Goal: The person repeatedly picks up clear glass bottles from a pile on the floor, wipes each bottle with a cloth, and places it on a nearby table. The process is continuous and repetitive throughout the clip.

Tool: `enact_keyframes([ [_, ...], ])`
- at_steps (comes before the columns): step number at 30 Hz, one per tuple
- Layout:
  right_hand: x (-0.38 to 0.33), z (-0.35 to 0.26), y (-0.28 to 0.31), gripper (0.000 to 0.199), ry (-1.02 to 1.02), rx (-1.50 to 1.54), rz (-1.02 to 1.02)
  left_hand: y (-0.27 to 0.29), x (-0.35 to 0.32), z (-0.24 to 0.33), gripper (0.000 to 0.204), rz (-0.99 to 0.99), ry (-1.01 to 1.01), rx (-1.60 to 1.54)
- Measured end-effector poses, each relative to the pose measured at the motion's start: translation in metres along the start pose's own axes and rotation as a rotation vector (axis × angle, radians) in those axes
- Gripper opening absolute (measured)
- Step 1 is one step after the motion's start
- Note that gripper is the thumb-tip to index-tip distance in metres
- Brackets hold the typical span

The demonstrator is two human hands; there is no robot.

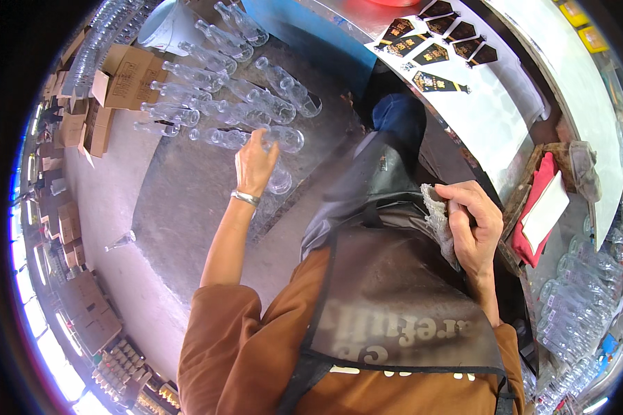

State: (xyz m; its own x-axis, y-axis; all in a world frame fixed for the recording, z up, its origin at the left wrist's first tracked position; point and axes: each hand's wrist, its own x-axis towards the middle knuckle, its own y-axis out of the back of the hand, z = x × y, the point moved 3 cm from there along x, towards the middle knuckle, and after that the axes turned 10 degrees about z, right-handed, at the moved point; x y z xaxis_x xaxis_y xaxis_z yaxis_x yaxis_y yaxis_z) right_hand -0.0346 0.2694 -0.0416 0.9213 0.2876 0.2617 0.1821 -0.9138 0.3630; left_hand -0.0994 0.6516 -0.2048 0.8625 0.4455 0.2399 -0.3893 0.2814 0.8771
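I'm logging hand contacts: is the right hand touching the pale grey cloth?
Touching: the head view shows the right hand gripping the pale grey cloth between thumb and fingers.

Over here the left hand (257, 162) is among clear bottles (279, 109) on the floor (180, 200); the right hand (472, 220) pinches a grey rag (435, 216); black labels (432, 54) lie far right.

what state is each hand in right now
Left hand: fingers curled by a bottle; whether it grips cannot be told.
Right hand: closed, holding a grey cloth.
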Motion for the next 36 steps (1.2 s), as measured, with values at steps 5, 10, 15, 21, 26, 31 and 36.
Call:
enact_keyframes([
  [5, 0.002, 0.004, -0.007, 0.03, 0.015, -0.015, -0.009, 0.018, -0.002, 0.006, 0.038, 0.06, 0.007, -0.062],
  [10, 0.003, 0.004, -0.011, 0.03, 0.014, -0.007, -0.026, 0.029, -0.016, -0.015, 0.028, 0.162, 0.101, -0.053],
  [15, 0.002, 0.003, -0.012, 0.03, 0.02, -0.002, -0.033, 0.019, -0.03, -0.036, 0.024, 0.245, 0.063, -0.048],
  [21, -0.002, 0.008, -0.011, 0.03, -0.002, 0.006, -0.026, 0.027, -0.044, -0.041, 0.033, 0.18, 0.275, -0.041],
  [26, -0.005, 0.011, -0.012, 0.03, 0.004, 0.031, -0.038, 0.059, -0.051, -0.032, 0.038, 0.385, 0.257, -0.186],
  [31, -0.009, 0.022, -0.01, 0.026, -0.174, 0.156, -0.02, 0.106, -0.017, 0.018, 0.018, 0.426, 0.422, -0.712],
  [36, -0.013, 0.051, -0.01, 0.026, -0.529, 0.421, 0.035, 0.075, 0.053, 0.11, 0.013, 0.149, 0.596, -1.384],
])
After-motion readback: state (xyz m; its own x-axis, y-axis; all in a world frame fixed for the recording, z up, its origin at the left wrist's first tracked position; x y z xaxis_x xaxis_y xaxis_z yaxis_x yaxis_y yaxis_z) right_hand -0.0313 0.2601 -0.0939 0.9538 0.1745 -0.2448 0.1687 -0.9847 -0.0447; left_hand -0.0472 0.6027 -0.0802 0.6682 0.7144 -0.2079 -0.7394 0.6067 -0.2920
